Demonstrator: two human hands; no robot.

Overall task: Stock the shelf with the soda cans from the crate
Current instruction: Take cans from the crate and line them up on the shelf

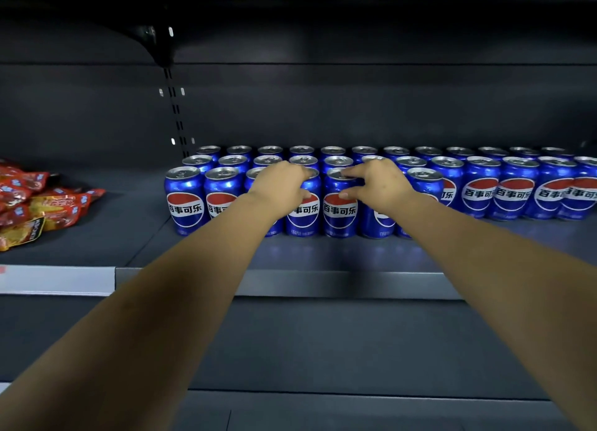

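- Dark grey metal shelving fills the view, with a plain back panel and a slotted upright post left of centre.
- One shelf runs across the middle. Its bare front strip lies between the stock and the front lip.
- Blue soda cans stand upright on this shelf in three rows. They are packed side by side from just right of the post out to the right edge of the view, with their red, white and blue labels facing forward.
- Two bare forearms reach up from the bottom corners toward the middle of the front row.
- Red and orange snack packets lie in a loose heap on the shelf section to the left of the post, well apart from the cans.
- A pale strip covers the front lip below the packets.
- The left hand is curled over the fourth can from the left in the front row, grasping it with the fingers over its top and the thumb on its front.
- The right hand grasps the fifth can just beside it, with the forefinger lying on the lid and the thumb pressed to the upper front.
- Both held cans stand on the shelf in line with their neighbours.
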